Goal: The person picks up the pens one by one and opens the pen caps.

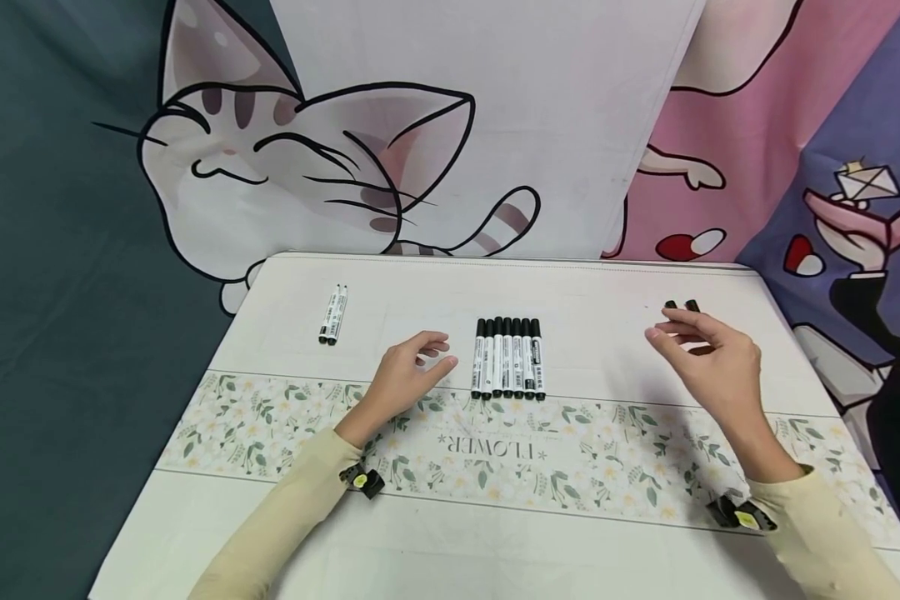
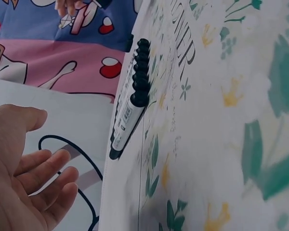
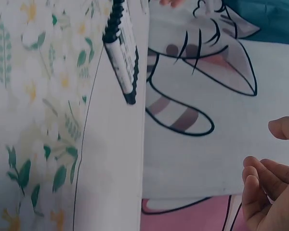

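Several black-capped white markers (image 1: 507,358) lie side by side in a row at the middle of the table. Just left of the row, my left hand (image 1: 408,371) hovers with its fingers loosely bent and nothing in them. My right hand (image 1: 708,367) is raised over the right side, thumb and fingers apart and holding nothing. Beyond its fingertips show two small black pieces (image 1: 692,305), shaped like marker caps, partly hidden by the hand. Two more markers (image 1: 333,315) lie together at the back left, their narrow ends pointing away and without black caps.
The white table (image 1: 420,287) carries a floral band (image 1: 270,425) with the word FLOWER across it. A cloth backdrop (image 1: 570,125) with a cartoon cat hangs right behind the table's far edge. Each wrist wears a strapped-on camera.
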`<state>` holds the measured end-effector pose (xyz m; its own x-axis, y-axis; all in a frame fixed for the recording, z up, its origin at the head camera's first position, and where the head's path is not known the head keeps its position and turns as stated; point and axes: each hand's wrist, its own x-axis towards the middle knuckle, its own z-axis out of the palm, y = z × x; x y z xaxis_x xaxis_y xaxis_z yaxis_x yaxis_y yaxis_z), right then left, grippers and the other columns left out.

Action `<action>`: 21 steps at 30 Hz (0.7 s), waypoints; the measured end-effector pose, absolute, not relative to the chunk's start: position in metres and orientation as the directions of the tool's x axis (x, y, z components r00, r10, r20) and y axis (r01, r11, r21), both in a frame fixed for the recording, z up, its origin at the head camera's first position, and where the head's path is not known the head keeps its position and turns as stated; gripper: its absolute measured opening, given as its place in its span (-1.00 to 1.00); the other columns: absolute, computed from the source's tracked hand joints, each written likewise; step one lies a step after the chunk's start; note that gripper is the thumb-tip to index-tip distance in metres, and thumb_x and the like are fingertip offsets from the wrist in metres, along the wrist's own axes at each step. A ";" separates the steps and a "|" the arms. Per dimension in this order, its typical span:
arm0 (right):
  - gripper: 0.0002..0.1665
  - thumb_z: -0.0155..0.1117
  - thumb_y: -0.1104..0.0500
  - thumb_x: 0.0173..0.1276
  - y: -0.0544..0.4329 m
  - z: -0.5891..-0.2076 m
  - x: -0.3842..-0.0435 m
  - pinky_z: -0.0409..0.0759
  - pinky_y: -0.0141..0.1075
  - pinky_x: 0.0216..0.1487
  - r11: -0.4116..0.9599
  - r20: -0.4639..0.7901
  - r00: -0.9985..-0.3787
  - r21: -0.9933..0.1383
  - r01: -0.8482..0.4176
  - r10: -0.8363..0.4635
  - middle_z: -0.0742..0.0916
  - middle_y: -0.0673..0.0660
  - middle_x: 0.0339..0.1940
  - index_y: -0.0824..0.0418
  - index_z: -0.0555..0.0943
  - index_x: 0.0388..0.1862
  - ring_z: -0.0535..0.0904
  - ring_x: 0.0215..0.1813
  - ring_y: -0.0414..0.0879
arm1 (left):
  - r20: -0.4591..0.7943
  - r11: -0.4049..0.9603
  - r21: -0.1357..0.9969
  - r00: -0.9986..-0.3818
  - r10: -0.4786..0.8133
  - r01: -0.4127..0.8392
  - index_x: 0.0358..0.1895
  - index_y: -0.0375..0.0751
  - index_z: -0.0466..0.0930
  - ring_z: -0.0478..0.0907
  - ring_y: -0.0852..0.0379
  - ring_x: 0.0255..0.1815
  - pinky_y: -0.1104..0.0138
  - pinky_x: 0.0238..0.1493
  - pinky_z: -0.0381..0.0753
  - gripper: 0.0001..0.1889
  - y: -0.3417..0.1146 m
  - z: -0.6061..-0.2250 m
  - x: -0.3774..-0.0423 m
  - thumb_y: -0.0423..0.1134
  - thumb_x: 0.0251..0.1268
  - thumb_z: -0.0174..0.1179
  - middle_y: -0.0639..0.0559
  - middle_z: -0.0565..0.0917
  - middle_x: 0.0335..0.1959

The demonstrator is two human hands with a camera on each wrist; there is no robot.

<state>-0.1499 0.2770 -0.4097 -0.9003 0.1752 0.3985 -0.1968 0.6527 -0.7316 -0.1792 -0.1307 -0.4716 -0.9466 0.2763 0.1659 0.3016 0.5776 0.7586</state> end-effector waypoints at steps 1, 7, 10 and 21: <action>-0.57 0.54 0.07 0.29 0.275 -0.409 -0.148 0.46 -0.68 -0.22 0.654 0.401 -0.900 -0.729 -0.202 0.170 0.66 -0.52 -0.32 0.15 0.76 0.12 0.59 -0.24 -0.53 | 0.158 0.572 0.766 -0.948 0.276 0.294 0.29 -0.19 0.57 0.67 0.04 0.06 0.15 0.02 0.66 -0.51 -0.129 -0.472 -0.180 0.02 0.45 0.28 0.00 0.74 0.04; -0.59 0.56 0.12 0.26 0.261 -0.408 -0.138 0.47 -0.64 -0.23 0.646 0.409 -0.902 -0.727 -0.232 0.137 0.75 -0.36 -0.29 0.09 0.77 0.10 0.60 -0.23 -0.50 | 0.113 0.548 0.804 -0.963 0.244 0.233 0.27 -0.24 0.59 0.69 0.05 -0.02 0.13 -0.02 0.68 -0.48 -0.118 -0.478 -0.187 0.01 0.40 0.33 0.00 0.76 -0.01; -0.59 0.58 0.17 0.23 0.255 -0.407 -0.133 0.48 -0.63 -0.23 0.635 0.418 -0.901 -0.729 -0.255 0.119 0.80 -0.22 -0.27 0.08 0.77 0.09 0.60 -0.24 -0.49 | 0.091 0.553 0.807 -0.970 0.226 0.205 0.24 -0.24 0.61 0.70 0.09 -0.09 0.16 -0.08 0.68 -0.49 -0.113 -0.482 -0.191 0.02 0.37 0.36 0.03 0.77 -0.05; -0.51 0.57 0.39 0.15 0.240 -0.430 -0.130 0.50 -0.61 -0.29 0.562 0.445 -0.895 -0.731 -0.388 -0.039 0.83 0.20 -0.18 0.20 0.74 0.10 0.61 -0.22 -0.44 | -0.027 0.589 0.803 -0.980 0.196 0.095 0.16 -0.17 0.66 0.74 0.11 -0.13 0.15 -0.08 0.70 -0.51 -0.098 -0.498 -0.199 0.08 0.32 0.38 0.10 0.78 -0.16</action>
